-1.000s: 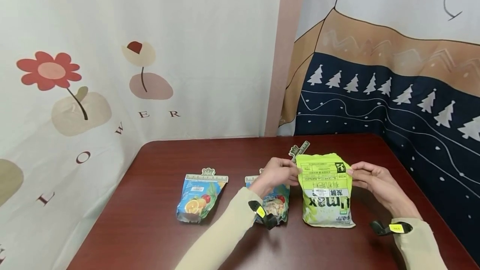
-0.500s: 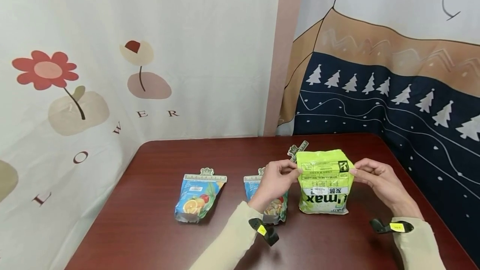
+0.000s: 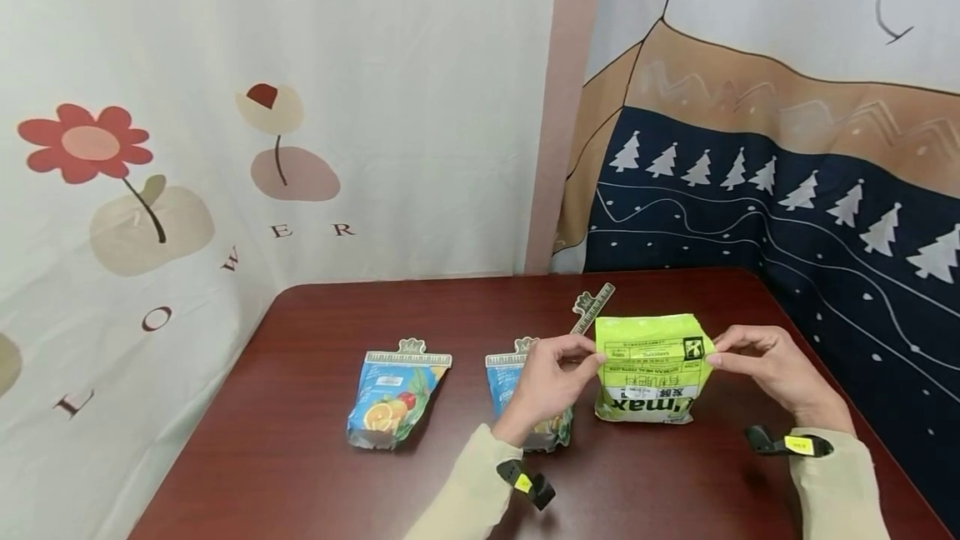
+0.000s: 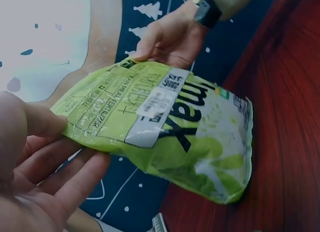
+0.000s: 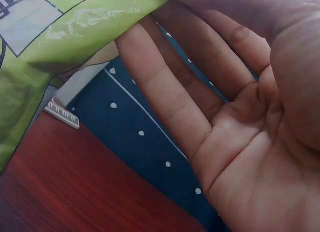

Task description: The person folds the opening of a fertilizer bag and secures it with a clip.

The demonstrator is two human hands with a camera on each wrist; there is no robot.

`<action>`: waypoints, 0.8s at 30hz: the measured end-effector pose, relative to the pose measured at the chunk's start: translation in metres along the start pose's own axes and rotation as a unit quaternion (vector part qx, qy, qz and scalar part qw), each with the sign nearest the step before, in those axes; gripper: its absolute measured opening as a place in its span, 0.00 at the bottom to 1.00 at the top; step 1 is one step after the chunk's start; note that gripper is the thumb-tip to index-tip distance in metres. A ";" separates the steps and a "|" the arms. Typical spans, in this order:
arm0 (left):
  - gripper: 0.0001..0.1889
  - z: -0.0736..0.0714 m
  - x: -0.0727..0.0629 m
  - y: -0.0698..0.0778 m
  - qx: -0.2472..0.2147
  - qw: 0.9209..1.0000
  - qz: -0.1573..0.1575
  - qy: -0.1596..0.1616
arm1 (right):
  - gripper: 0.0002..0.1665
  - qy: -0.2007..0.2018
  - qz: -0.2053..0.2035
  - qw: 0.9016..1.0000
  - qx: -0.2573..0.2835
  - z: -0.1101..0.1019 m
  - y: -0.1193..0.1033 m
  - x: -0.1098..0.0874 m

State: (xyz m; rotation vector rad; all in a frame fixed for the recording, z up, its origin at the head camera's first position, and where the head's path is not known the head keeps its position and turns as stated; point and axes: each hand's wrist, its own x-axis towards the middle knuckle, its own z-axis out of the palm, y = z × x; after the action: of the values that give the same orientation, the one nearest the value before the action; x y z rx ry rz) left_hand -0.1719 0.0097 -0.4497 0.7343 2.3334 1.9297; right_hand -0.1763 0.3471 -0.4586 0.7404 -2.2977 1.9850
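Note:
A lime-green fertilizer bag (image 3: 652, 373) stands on the table at the right in the head view, its print upside down from here. My left hand (image 3: 553, 380) pinches its upper left corner between thumb and fingers. At the opposite upper corner, my right hand (image 3: 776, 372) pinches the edge the same way. The left wrist view shows the top of the bag (image 4: 125, 102) drawn flat between both hands, with the lower part fuller. Behind the bag lies a loose ruler-patterned clip (image 3: 592, 308).
Two blue fruit-print bags, one at the left (image 3: 393, 402) and one partly behind my left forearm (image 3: 506, 386), lie on the dark red table (image 3: 300, 473). Each has a clip across its top. A printed curtain (image 3: 420, 107) hangs behind the table.
The bag's lower edge has shifted away from me and the bag looks shorter in the head view. Both hands keep hold of its upper corners and sit slightly lower than half a second ago.

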 end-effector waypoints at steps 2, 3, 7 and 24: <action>0.08 0.001 0.000 -0.001 0.001 1.000 0.005 0.000 | 0.18 0.007 0.003 1.000 -0.015 0.000 -0.001 -0.001; 0.08 0.002 0.000 -0.002 0.001 1.000 0.006 0.000 | 0.18 0.013 0.005 1.000 -0.021 0.000 -0.002 -0.001; 0.07 0.003 0.000 -0.003 -0.007 1.000 0.007 0.010 | 0.18 0.019 0.012 0.999 -0.027 0.002 -0.005 -0.001; 0.25 0.006 0.000 -0.006 -0.004 0.996 0.086 0.022 | 0.31 0.041 0.092 0.986 -0.134 0.008 -0.024 0.003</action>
State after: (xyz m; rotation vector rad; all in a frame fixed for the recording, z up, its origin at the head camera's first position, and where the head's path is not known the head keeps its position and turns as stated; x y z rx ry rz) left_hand -0.1716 0.0146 -0.4571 0.9296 2.3582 2.0406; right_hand -0.1679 0.3369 -0.4370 0.4339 -2.5934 1.6767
